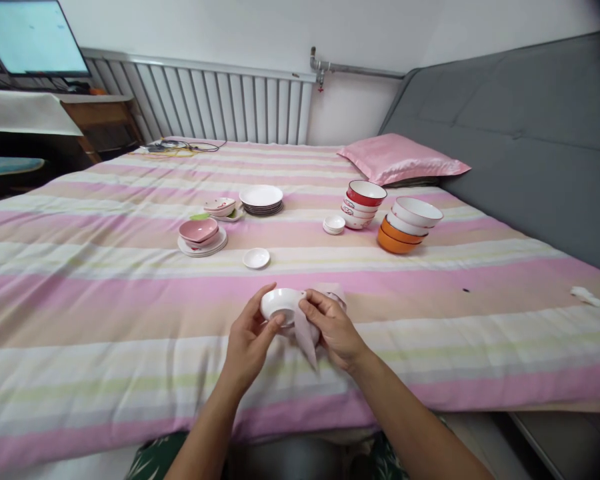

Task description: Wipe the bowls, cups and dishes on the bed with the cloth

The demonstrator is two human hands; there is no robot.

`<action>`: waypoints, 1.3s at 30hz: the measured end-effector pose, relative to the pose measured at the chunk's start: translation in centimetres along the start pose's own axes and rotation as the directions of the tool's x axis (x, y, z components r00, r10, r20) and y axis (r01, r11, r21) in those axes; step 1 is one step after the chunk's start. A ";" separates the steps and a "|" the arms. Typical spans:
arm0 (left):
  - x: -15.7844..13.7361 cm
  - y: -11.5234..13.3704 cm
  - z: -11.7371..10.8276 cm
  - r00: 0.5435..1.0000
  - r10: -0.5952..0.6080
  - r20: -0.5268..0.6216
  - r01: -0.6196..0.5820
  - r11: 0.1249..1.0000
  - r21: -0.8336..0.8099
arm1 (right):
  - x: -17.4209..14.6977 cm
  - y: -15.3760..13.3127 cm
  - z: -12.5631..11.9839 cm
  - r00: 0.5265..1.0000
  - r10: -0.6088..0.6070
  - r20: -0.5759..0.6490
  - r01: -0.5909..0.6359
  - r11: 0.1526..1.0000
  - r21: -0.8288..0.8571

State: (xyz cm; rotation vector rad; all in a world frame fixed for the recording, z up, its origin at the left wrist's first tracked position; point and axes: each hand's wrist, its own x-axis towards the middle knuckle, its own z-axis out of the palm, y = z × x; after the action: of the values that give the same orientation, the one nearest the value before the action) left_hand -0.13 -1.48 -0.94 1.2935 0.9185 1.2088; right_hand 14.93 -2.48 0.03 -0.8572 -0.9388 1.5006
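Observation:
Between my hands, above the near part of the bed, a small white dish (279, 301) is tilted with its underside toward me. My left hand (250, 340) grips its left side, thumb on the base. My right hand (334, 327) pinches a pale pink cloth (306, 337) against the dish's right edge; part of the cloth hangs below the fingers and part spreads behind them. Just beyond lies another small white dish (257, 258). A short stack of small white dishes (334, 225) sits farther right.
On the striped bedsheet (180, 320) stand stacked plates (261, 196), pink bowls on plates (199, 231), red-and-white bowls (363, 203), and orange and white bowls (405, 227). A pink pillow (403, 157) lies by the grey headboard (520, 133). Cables (180, 147) lie at the far left.

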 end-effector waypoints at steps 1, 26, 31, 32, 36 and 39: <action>0.1 -0.1 -0.3 1.000 0.028 0.014 -0.029 0.995 0.095 | 0.0 0.0 0.0 1.000 -0.022 0.001 0.022 0.999 -0.042; -1.1 -0.6 3.6 0.983 -0.174 -0.061 0.134 0.903 -0.409 | 0.3 1.8 0.8 0.869 -0.460 -0.183 0.279 0.761 -0.586; -1.0 -1.1 3.1 0.998 -0.061 -0.029 0.057 0.990 -0.131 | 0.2 1.5 0.4 0.854 -0.484 -0.191 0.205 0.650 -0.732; -1.0 -1.2 2.9 1.000 -0.019 -0.009 0.019 1.000 -0.024 | 0.1 1.2 0.3 0.846 -0.510 -0.155 0.205 0.580 -0.788; -0.8 -1.3 1.7 0.981 0.097 0.170 -0.157 0.907 0.392 | 0.0 0.6 0.0 0.847 -0.525 0.090 0.235 0.217 -0.947; -0.6 -1.0 1.2 0.973 0.092 0.211 -0.192 0.832 0.520 | 0.2 0.8 0.2 0.853 -0.495 0.165 0.253 0.117 -0.960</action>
State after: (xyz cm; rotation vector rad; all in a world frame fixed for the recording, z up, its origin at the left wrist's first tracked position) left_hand 1.02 -2.16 -1.88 1.9197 1.0878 0.9503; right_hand 14.38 -2.35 -0.63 -1.4549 -1.8374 0.1293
